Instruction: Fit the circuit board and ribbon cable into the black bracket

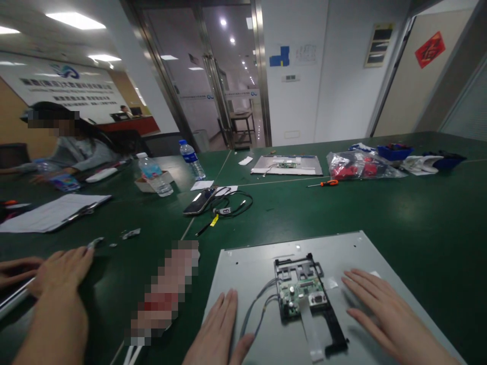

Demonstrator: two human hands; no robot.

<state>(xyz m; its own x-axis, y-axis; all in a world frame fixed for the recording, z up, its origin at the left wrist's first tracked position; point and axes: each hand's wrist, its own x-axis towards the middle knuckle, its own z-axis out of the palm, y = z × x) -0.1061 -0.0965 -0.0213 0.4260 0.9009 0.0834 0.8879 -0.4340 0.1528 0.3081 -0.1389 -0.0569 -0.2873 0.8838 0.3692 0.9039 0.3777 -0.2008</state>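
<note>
Silver-grey panel (247, 266) lay flat on the green table (380, 203), with the left hand (216, 327) and right hand (388, 312) resting at its two sides.
Both hands lay flat and gripped nothing, fingers straight and close together, thumbs held apart. Between them sat a circuit board (299, 294) in a black frame (337, 329); grey cables (251, 306) passed partly out of sight behind the left thumb. The lower border cut off the panel's near edge; pixelation masked a strip (163, 299). Another person's hand (66, 266) lay left; a screwdriver (329, 183) and phone (199, 201) lay beyond.
</note>
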